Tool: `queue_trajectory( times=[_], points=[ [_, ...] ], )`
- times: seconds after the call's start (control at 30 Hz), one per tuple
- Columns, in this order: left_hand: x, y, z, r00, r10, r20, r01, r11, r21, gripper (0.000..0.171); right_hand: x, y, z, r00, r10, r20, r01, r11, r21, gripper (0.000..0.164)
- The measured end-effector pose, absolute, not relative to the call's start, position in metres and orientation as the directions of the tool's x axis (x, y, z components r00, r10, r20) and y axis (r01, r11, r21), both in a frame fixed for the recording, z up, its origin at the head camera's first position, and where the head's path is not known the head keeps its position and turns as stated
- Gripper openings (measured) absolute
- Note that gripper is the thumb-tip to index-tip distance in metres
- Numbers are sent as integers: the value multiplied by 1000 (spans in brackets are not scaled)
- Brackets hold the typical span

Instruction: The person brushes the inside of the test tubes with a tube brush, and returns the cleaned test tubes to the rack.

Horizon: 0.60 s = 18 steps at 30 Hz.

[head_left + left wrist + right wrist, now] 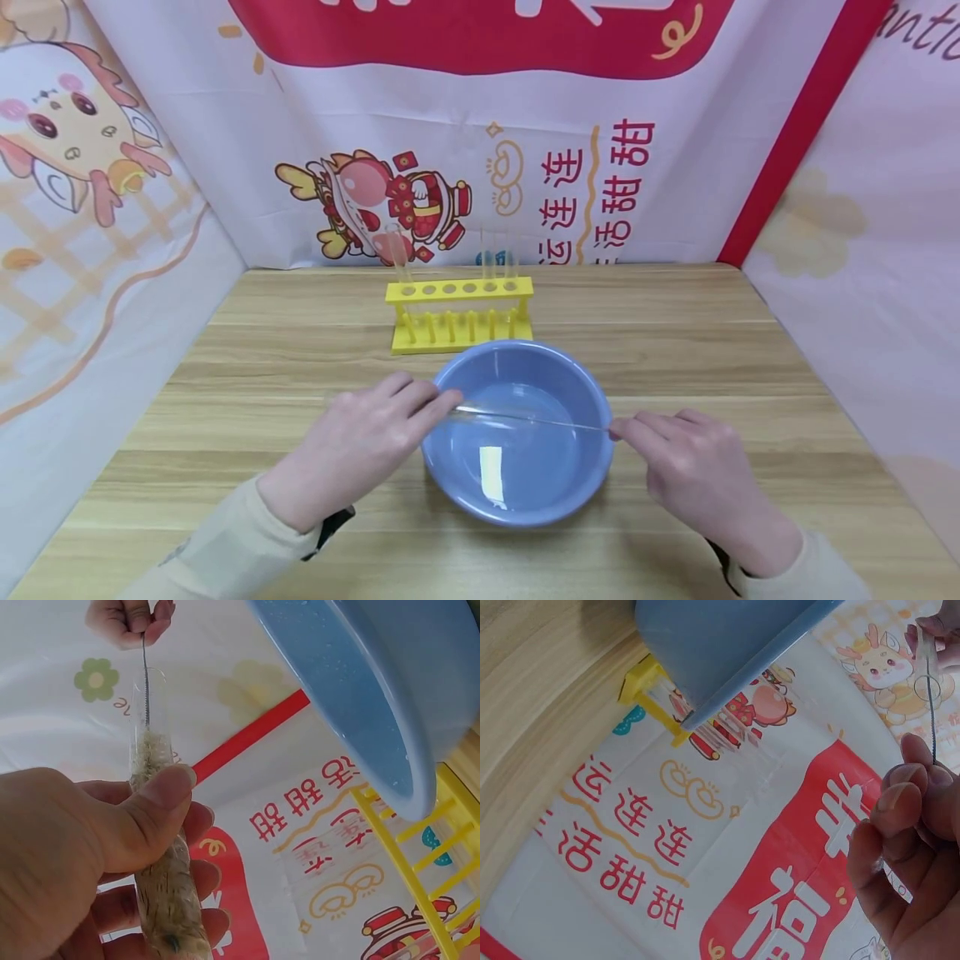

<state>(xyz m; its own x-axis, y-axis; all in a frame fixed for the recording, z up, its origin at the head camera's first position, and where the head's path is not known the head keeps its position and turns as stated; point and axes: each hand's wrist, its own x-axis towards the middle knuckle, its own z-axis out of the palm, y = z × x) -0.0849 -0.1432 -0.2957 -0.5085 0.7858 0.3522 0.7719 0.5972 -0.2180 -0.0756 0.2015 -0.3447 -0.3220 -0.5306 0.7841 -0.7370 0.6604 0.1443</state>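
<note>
My left hand (367, 446) grips a clear glass test tube (174, 892), fingers and thumb wrapped around it. Inside the tube sits a test tube brush (152, 746) with pale bristles; its twisted wire handle (558, 422) comes out of the tube's open mouth. The end of that wire is pinched between thumb and fingertips of my right hand (693, 471). Tube and brush lie nearly level above a blue plastic basin (517, 518), whose inside looks wet, with droplets on its wall in the left wrist view.
Behind the basin stands a yellow test tube rack (459, 292). One test tube (400, 257) leans at its left end, and two more stand at its right end. Printed cloth (480, 100) hangs around the back and sides of the wooden table (750, 367).
</note>
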Motion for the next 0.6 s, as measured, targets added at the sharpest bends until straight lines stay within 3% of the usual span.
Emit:
queue_trajectory(
  times=[0.27,0.6],
  points=[
    [-88,-147,-297,-501,790,354,775,591,-222,50,-75,211,-348,-382,-525,761,-750,657,76,48],
    [-90,-154,-300,-470,792,390,770,584,-257,48,-75,223,-350,-440,-533,723,-774,633,-5,38]
  ],
)
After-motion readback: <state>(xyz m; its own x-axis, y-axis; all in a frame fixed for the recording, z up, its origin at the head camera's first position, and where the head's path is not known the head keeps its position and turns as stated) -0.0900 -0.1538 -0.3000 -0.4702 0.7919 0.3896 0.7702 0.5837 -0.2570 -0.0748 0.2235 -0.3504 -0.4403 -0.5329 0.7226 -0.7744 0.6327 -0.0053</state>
